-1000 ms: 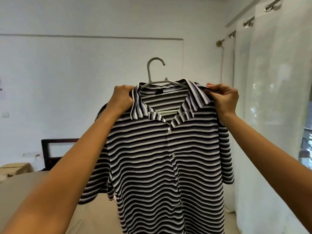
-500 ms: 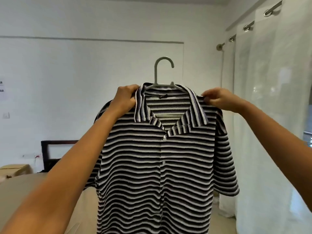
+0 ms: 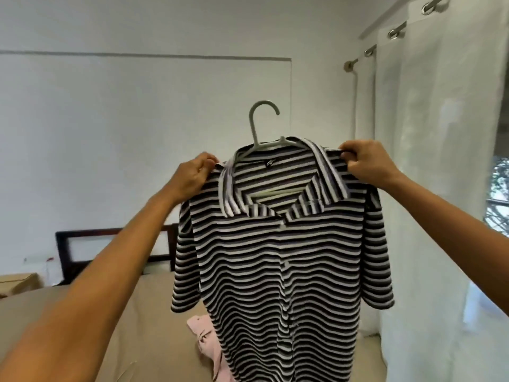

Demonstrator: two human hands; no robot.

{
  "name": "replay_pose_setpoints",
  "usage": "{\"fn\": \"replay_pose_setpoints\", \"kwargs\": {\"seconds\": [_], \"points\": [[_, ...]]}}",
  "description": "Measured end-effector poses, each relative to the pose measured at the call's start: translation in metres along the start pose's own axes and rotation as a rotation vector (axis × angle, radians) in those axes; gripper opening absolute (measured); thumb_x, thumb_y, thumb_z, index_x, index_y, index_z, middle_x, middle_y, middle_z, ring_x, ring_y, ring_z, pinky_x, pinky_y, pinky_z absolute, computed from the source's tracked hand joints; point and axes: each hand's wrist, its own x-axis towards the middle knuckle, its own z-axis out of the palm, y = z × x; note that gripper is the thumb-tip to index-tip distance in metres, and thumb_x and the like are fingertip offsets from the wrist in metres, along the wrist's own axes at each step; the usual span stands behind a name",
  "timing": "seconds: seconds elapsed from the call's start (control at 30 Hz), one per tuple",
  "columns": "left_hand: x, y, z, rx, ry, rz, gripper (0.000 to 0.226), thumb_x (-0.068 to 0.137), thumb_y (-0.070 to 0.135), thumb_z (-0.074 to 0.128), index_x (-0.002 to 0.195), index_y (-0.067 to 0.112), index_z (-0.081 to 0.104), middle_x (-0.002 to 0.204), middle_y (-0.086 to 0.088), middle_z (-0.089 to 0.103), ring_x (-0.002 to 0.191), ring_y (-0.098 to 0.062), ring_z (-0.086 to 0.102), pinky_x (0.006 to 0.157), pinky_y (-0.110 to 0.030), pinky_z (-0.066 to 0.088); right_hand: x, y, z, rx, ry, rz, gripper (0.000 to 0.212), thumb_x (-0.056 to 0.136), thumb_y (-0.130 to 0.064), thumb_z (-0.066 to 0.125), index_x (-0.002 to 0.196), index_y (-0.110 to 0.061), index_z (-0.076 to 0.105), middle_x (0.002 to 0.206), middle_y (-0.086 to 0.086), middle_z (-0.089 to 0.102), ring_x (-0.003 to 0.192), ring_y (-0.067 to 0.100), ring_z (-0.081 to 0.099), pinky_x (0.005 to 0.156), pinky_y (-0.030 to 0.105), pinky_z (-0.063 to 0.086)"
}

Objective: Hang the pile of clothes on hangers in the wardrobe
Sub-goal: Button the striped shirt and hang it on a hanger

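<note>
The left hand (image 3: 192, 175) has its fingers curled and pinches the shirt (image 3: 281, 257) at the shoulder seam, just beside the collar. The right hand (image 3: 363, 164) grips the other shoulder the same way, its fingers folded over the fabric. The striped shirt hangs buttoned on a pale hanger (image 3: 261, 125), whose hook stands free above the collar, tilted slightly. Both arms hold it up in the air over a bed (image 3: 132, 312) with a tan sheet. A pink garment (image 3: 205, 334) lies on the bed, partly behind the shirt's hem. A dark headboard (image 3: 110, 244) stands against the white wall, a cardboard box (image 3: 19, 282) sits at far left, and white curtains (image 3: 440, 161) hang on the right.
</note>
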Motion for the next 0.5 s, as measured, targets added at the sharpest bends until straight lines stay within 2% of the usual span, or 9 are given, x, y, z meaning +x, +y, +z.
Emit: {"fn": "replay_pose_setpoints", "kwargs": {"seconds": [0.03,0.1,0.17,0.23,0.33,0.4,0.43,0.5], "points": [[0.001,0.000,0.007,0.024,0.081,0.048,0.030,0.098,0.028,0.046,0.121,0.009,0.051,0.117,-0.010,0.053,0.097,-0.017,0.051,0.085,-0.025,0.037,-0.001,0.000,-0.001,-0.049,0.044,0.015,0.024,0.085,0.004,0.053,0.104,0.003,0.068,0.098,0.020,0.069,0.092,0.032,0.063,0.077,0.030,0.043],[0.008,0.000,0.017,0.074,0.176,0.175,0.029,0.094,0.021,0.056,0.118,0.006,0.050,0.115,-0.012,0.050,0.094,-0.019,0.052,0.085,-0.030,0.043,-0.005,-0.001,-0.008,-0.119,0.118,0.081,0.024,0.085,0.002,0.052,0.103,0.001,0.068,0.096,0.023,0.069,0.090,0.036,0.062,0.074,0.031,0.042],[0.016,0.003,0.027,0.097,0.118,0.277,0.018,0.088,0.007,0.062,0.105,0.006,0.060,0.103,-0.011,0.060,0.090,-0.023,0.060,0.084,-0.033,0.049,-0.015,0.000,-0.022,-0.170,0.196,0.150,0.022,0.085,0.001,0.052,0.100,0.001,0.067,0.092,0.024,0.068,0.086,0.037,0.062,0.070,0.030,0.039],[0.026,0.012,0.046,0.124,0.079,0.361,0.019,0.084,0.001,0.065,0.102,0.003,0.064,0.101,-0.014,0.064,0.093,-0.030,0.061,0.088,-0.038,0.050,-0.032,0.001,-0.045,-0.218,0.264,0.213,0.021,0.085,0.003,0.051,0.099,0.002,0.067,0.088,0.024,0.068,0.082,0.037,0.062,0.066,0.028,0.035],[0.040,0.044,0.090,0.151,0.249,0.440,0.032,0.084,0.014,0.065,0.110,0.002,0.050,0.107,-0.021,0.054,0.098,-0.035,0.051,0.091,-0.044,0.042,-0.071,0.010,-0.091,-0.301,0.342,0.311,0.023,0.086,0.004,0.050,0.102,0.002,0.066,0.091,0.025,0.068,0.084,0.038,0.062,0.065,0.030,0.038],[0.046,0.086,0.119,0.025,0.346,0.490,0.029,0.090,0.018,0.056,0.112,0.003,0.046,0.108,-0.021,0.053,0.097,-0.035,0.049,0.088,-0.044,0.040,-0.103,0.017,-0.130,-0.374,0.394,0.384,0.025,0.087,0.004,0.050,0.105,0.002,0.066,0.099,0.025,0.068,0.092,0.039,0.062,0.076,0.037,0.046],[0.049,0.111,0.134,-0.045,0.364,0.506,0.029,0.090,0.017,0.054,0.115,0.004,0.046,0.110,-0.021,0.054,0.098,-0.035,0.048,0.088,-0.046,0.039,-0.120,0.020,-0.151,-0.418,0.413,0.414,0.025,0.087,0.004,0.050,0.105,0.001,0.067,0.100,0.023,0.068,0.093,0.039,0.062,0.078,0.036,0.046],[0.050,0.167,0.162,-0.141,0.389,0.548,0.032,0.090,0.019,0.052,0.120,0.008,0.045,0.116,-0.019,0.053,0.103,-0.033,0.045,0.091,-0.044,0.034,-0.155,0.024,-0.198,-0.505,0.447,0.475,0.025,0.087,0.004,0.048,0.103,0.000,0.067,0.100,0.021,0.069,0.093,0.036,0.062,0.073,0.028,0.041]]}}
